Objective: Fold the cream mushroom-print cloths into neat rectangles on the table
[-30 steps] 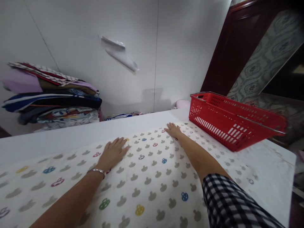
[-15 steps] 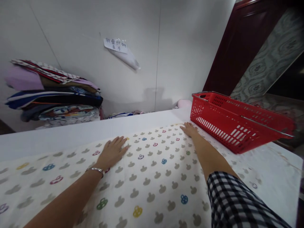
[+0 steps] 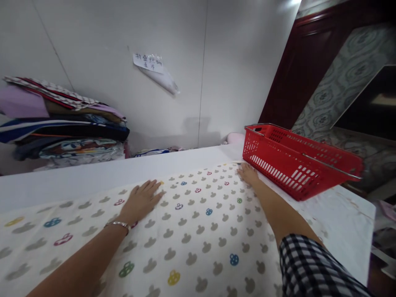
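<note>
At eleven o'clock, a white paper sheet (image 3: 147,62) on the pale grey panelled wall (image 3: 167,24) bears handwritten characters; the upper line begins 折叠, the rest too blurred for certainty. A cream cloth printed with grey and coloured mushrooms (image 3: 185,231) covers the white marbled table (image 3: 346,222) at six o'clock. The left hand (image 3: 140,201) and right hand (image 3: 248,174) lie on it, fingers extended, gripping nothing visible. A red perforated plastic basket (image 3: 278,167) stands at three, folded multicoloured fabrics (image 3: 71,128) at nine, a dark-red wooden door (image 3: 293,74) at two.

cloth (image 3: 192,239) across the table (image 3: 346,227), basket (image 3: 283,159) toward its far right corner, clothes stack (image 3: 69,130) behind the far edge, leftish
</note>
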{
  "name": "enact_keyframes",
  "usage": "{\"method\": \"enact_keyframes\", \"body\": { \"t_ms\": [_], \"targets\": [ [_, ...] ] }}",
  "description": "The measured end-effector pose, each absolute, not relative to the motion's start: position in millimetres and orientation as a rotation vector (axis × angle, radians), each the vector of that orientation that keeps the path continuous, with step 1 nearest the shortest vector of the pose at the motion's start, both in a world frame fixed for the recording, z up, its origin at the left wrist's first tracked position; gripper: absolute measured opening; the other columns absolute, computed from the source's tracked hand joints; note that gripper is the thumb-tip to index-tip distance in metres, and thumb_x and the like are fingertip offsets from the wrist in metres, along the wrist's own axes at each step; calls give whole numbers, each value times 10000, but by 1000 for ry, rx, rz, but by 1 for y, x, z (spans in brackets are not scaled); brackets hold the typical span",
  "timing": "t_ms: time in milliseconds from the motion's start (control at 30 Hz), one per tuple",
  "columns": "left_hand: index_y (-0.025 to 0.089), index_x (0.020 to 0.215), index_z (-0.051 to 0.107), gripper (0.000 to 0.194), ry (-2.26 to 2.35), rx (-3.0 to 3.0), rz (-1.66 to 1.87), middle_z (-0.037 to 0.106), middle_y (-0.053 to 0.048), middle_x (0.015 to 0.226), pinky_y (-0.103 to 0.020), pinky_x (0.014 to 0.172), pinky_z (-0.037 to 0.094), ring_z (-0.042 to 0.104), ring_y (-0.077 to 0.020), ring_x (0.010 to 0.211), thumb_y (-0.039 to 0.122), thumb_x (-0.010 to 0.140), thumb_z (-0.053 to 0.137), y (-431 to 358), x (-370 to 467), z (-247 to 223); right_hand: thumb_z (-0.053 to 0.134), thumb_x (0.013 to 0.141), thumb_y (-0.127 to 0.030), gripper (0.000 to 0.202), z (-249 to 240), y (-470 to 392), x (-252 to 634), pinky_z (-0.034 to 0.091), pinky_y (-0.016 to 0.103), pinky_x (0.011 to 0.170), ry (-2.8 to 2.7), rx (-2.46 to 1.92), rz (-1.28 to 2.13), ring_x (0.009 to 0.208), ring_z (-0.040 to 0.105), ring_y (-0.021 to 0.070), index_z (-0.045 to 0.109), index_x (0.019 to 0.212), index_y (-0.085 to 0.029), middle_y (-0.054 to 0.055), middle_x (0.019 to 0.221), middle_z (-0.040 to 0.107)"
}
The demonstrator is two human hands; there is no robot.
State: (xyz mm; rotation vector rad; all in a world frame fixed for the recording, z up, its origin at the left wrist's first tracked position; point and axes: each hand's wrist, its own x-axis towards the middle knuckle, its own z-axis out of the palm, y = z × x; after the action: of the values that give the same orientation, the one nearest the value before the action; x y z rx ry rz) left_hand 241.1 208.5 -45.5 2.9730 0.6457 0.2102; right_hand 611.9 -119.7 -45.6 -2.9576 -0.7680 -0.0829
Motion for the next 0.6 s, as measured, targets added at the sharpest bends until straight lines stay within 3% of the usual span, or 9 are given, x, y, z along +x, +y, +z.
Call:
{"method": "enact_keyframes", "body": {
  "t_ms": [200,300,433,600],
  "targets": [
    [243,1419,378,595,668,2979,183,330,-46,1503,-500,1102,236,253,-271,1396,521,905,266,209,242,-46,235,953,-526,624,-42,-113,630,228,494,1061,-632,-2947,107,1380,216,307,312,1458,-168,138,1530,242],
    [242,1416,381,597,656,2979,190,333,-51,1501,-500,1099,240,256,-270,1395,525,905,263,210,242,-47,278,936,-537,606,-42,-110,629,264,500,1050,-634,-2955,38,1349,282,322,394,1417,-188,132,1497,319],
    [236,1409,394,595,646,2975,219,356,-63,1489,-517,1089,251,275,-284,1386,521,901,276,212,242,-50,301,950,-456,500,-42,-100,618,274,448,1061,-754,-2927,-234,1319,340,267,502,1315,-181,131,1403,446],
    [236,1404,402,587,635,2965,235,360,-74,1486,-524,1082,255,289,-295,1378,513,899,292,212,242,-50,295,956,-460,481,-41,-83,617,325,406,1029,-817,-2939,-144,1282,379,230,454,1345,-227,94,1414,434]
  ]
}}
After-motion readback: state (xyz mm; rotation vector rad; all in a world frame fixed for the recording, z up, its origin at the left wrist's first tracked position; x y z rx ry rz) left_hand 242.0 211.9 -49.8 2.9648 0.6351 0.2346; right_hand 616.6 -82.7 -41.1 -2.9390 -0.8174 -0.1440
